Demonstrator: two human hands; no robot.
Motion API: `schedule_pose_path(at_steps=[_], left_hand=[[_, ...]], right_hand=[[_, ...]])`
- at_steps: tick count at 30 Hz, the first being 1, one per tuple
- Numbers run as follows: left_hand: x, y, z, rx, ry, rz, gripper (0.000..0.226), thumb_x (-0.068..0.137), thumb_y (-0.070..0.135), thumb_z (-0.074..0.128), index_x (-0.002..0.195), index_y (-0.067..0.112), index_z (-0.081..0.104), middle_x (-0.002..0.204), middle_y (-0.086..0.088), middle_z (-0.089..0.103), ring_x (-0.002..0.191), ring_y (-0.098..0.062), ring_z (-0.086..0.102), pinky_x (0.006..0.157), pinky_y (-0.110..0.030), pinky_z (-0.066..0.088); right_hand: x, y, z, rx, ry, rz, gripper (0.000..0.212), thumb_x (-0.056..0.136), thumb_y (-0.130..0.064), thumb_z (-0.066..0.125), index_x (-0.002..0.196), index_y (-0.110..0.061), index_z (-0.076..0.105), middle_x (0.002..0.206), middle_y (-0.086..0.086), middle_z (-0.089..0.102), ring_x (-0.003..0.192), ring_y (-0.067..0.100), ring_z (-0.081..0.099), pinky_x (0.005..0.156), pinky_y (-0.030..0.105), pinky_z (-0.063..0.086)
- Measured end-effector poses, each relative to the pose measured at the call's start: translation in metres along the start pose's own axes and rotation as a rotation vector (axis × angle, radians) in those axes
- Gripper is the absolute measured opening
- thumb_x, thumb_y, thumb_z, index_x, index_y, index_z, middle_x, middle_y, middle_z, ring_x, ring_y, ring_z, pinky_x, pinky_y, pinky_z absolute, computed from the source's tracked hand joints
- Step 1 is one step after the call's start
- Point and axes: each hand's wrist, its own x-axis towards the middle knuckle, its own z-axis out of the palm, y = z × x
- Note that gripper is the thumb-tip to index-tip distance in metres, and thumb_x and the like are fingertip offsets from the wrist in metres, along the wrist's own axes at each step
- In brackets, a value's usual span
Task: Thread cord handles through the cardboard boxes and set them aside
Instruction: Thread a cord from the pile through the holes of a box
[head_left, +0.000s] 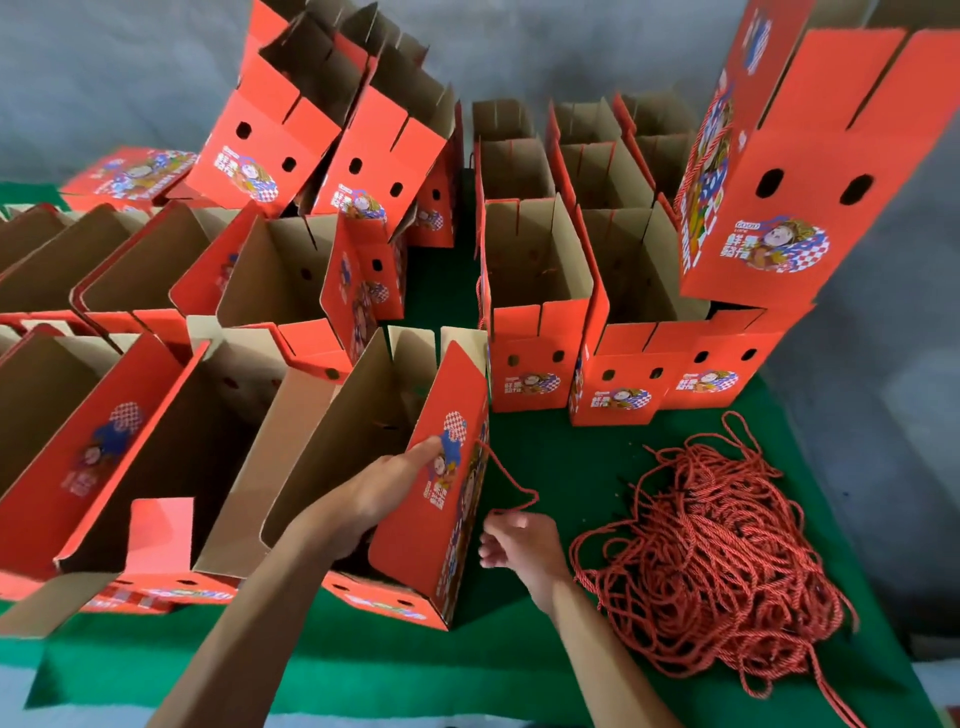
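A red printed cardboard box (431, 519) stands open-topped in front of me on the green cloth. My left hand (379, 493) grips its right wall, thumb on the outer printed face and fingers inside. A red-and-white twisted cord (511, 483) runs from the box's right face down to my right hand (519, 545), which holds the cord's end in curled fingers just right of the box.
A heap of red cords (717, 561) lies on the green cloth (545, 441) to the right. Several open boxes (540, 291) stand behind in rows, more boxes (156, 426) crowd the left, and a tilted one (789, 171) leans at top right. Grey floor surrounds the cloth.
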Motion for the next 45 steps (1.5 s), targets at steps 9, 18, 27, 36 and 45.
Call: schedule_pose_path(at_steps=[9,18,27,36,45], left_hand=[[0.000,0.001,0.003,0.015,-0.013,0.022,0.066,0.093,0.074,0.047,0.119,0.018,0.071,0.105,-0.009,0.079,0.098,-0.030,0.076,0.105,-0.053,0.052],[-0.002,-0.003,0.002,0.022,-0.089,0.047,0.085,0.068,0.098,0.045,0.120,0.034,0.067,0.108,0.002,0.079,0.098,-0.021,0.077,0.094,-0.044,0.058],[-0.010,-0.010,0.009,0.330,-0.058,0.130,0.033,0.104,0.038,0.056,0.096,0.013,0.076,0.094,-0.009,0.079,0.094,-0.031,0.076,0.081,-0.042,0.063],[-0.007,-0.015,0.026,0.517,-0.035,0.244,0.024,0.100,0.025,0.064,0.093,0.004,0.073,0.092,-0.013,0.078,0.084,-0.023,0.076,0.080,-0.038,0.064],[-0.001,-0.016,0.019,0.633,-0.044,0.273,0.017,0.100,0.022,0.066,0.096,0.006,0.071,0.092,-0.012,0.077,0.085,-0.024,0.076,0.079,-0.040,0.063]], right_hand=[[-0.030,-0.014,0.020,0.378,-0.093,-0.019,0.008,0.092,0.003,0.067,0.092,0.011,0.069,0.082,0.023,0.071,0.069,0.029,0.069,0.069,0.036,0.060],[-0.033,-0.014,0.024,0.235,-0.011,-0.114,0.007,0.090,0.002,0.069,0.088,0.010,0.070,0.077,0.020,0.072,0.067,0.029,0.070,0.069,0.039,0.062],[-0.036,-0.033,0.019,0.010,-0.036,-0.175,0.011,0.091,0.006,0.066,0.086,0.016,0.067,0.071,0.020,0.070,0.060,0.027,0.065,0.061,0.036,0.060],[-0.043,-0.022,0.018,-0.044,0.001,-0.200,0.013,0.095,-0.003,0.067,0.092,0.009,0.070,0.082,0.021,0.074,0.070,0.027,0.070,0.069,0.038,0.063],[-0.038,-0.043,0.021,-0.085,-0.012,-0.111,0.014,0.093,0.003,0.067,0.092,0.017,0.067,0.075,0.021,0.071,0.059,0.024,0.067,0.060,0.033,0.060]])
